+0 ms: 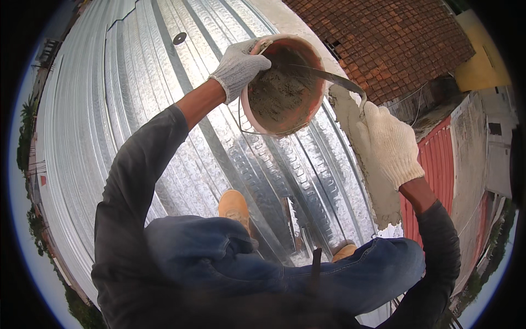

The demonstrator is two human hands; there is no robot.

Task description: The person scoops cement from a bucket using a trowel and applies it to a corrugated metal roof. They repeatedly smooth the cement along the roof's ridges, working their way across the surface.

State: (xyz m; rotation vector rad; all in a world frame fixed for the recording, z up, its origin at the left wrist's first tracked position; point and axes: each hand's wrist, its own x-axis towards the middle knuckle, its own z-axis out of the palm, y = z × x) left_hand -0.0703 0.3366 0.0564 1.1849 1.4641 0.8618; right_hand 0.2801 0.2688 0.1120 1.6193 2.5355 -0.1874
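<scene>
- I see the bucket (282,85), an orange-pink pail partly filled with grey mortar (276,93), held up over the corrugated metal roof (126,93), tipped toward me.
- My left hand (239,67), in a white knit glove, has its grip curled tight over the bucket's rim; a slip there could drop the whole load down the ribbed sheeting.
- My right hand (386,143) has its grip closed round the trowel (334,79) handle, blade reaching into the bucket.
- A strip of fresh mortar bed (367,159) runs along the roof's edge just under that hand; an overloaded blade could spill past it onto the red sheet roof (438,164) below.
- My tan boots (234,205) rest on sloping metal, so footing looks risky to me.
</scene>
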